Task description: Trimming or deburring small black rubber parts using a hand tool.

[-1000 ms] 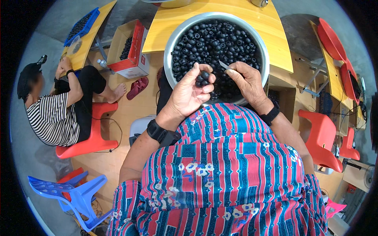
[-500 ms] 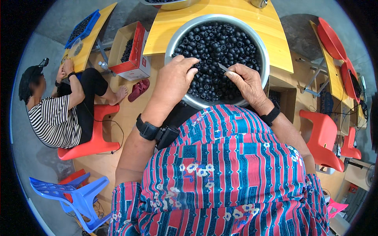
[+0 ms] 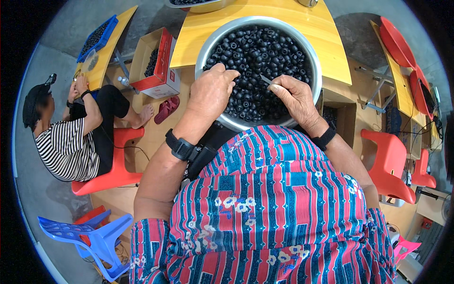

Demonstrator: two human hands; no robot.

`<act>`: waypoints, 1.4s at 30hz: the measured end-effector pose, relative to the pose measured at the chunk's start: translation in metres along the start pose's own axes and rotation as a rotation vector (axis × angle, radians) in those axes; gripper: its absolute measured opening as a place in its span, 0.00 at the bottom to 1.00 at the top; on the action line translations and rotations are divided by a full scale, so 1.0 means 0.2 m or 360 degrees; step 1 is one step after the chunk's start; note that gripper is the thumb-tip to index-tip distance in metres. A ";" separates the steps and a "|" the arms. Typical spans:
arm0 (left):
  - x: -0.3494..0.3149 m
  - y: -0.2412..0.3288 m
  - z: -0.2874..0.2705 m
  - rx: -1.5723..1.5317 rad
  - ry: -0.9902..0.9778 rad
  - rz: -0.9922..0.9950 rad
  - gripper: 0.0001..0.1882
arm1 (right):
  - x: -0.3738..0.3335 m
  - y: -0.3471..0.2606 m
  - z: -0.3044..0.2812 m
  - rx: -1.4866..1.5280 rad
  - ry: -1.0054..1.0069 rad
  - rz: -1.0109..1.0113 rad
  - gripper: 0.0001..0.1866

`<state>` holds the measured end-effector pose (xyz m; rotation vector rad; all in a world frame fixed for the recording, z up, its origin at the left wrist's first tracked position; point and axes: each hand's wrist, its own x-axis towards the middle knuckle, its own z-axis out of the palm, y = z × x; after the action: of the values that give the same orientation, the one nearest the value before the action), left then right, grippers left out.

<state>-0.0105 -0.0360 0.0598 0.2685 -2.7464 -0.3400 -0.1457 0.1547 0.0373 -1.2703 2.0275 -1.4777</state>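
Observation:
A wide metal basin (image 3: 202, 52) stands in front of me, heaped with small, round, blue-black pieces (image 3: 257, 54), many showing a ring-shaped hollow at one end. Over its left part, my left hand (image 3: 211, 90) is closed with thumb and fingers together. Whatever lies between those fingertips is hidden. On the right side, my right hand (image 3: 294, 97) pinches a small pointed metal blade (image 3: 266, 79) between thumb and forefinger. The blade's tip points left, above the dark pieces. Both hands are apart from each other.
The basin overlaps the near edge of a yellow table (image 3: 331, 52). A red-and-white carton (image 3: 161, 75) with dark pieces stands at left. Beyond it, a person (image 3: 71, 128) sits on a red stool at another table. Red stools (image 3: 385, 161) and red basins (image 3: 397, 45) are at right.
My left hand has shifted very slightly, its forefinger and thumb drawing closer together. The right hand and blade keep nearly the same place. The whole view has tilted a little.

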 end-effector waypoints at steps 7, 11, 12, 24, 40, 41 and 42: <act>0.00 0.00 0.04 -0.0044 0.0074 -0.0010 0.10 | 0.00 0.01 0.00 -0.0010 0.0014 -0.0009 0.12; 0.00 0.00 0.04 -0.0188 0.0141 -0.0060 0.08 | 0.00 0.02 0.01 0.0032 0.0032 -0.0025 0.13; 0.00 0.01 0.04 -0.0267 0.0128 -0.0099 0.07 | 0.00 0.02 0.01 0.0030 0.0035 -0.0021 0.13; -0.05 0.04 -0.04 -0.0506 -0.0102 -0.0050 0.07 | 0.00 0.03 0.01 0.0034 0.0028 -0.0042 0.12; -0.14 0.07 -0.07 -0.0288 -0.0742 0.0286 0.10 | 0.00 0.04 0.01 0.0080 0.0035 -0.0021 0.12; -0.14 0.07 -0.07 -0.0288 -0.0742 0.0284 0.10 | 0.00 0.04 0.01 0.0067 0.0039 -0.0032 0.11; -0.15 0.07 -0.07 -0.0304 -0.0728 0.0270 0.10 | 0.00 0.03 0.01 0.0068 0.0038 -0.0032 0.11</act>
<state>0.0196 -0.0180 0.0664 -0.1082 -3.1197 -0.6852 -0.1476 0.1533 0.0303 -1.2659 1.9926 -1.5439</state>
